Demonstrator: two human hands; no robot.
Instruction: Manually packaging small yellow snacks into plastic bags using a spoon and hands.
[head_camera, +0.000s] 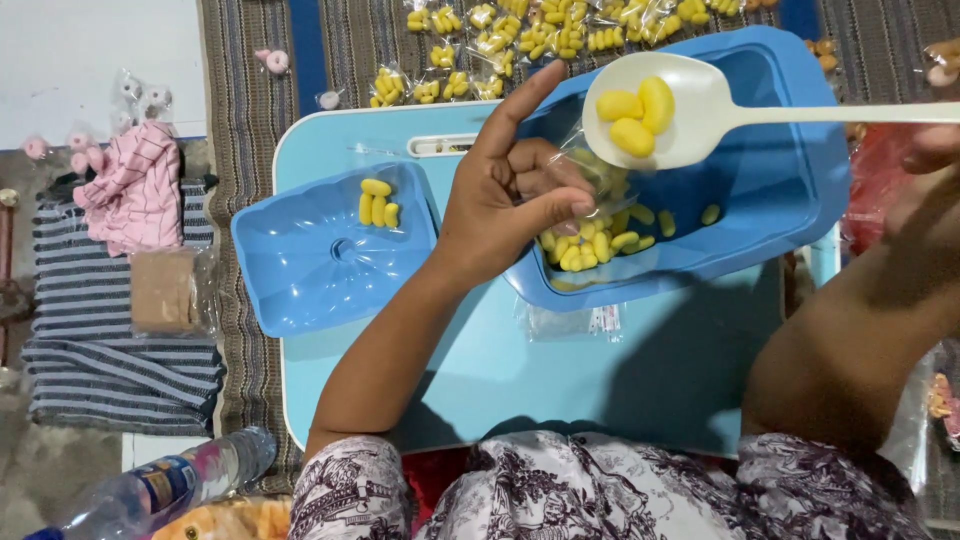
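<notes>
Landmark: big blue tray (790, 190) sitting on the light-blue folding table (600, 380).

Left hand (510, 195) is hovering over the tray's left end, thumb and fingers pinched shut on the mouth of a small clear plastic bag (598, 172); index finger is sticking up free.

Right hand (930, 150) is sitting at the tray's right edge, mostly out of frame, gripping the handle of a white spoon (690, 120); finger closure itself can't be seen clearly. Spoon bowl is hanging above the tray, just right of the bag mouth, carrying three yellow candies (637, 118).

Loose yellow pieces (600, 245) are lying in the tray's lower-left corner, below the left hand.

Smaller blue tray (320, 260) is sitting left of the big one, holding one filled packet (378, 202).

Filled packets (520, 40) are piling up on the striped mat beyond the big tray. Pink cloth (135, 190) and a water bottle (150, 490) are lying far left of it.
</notes>
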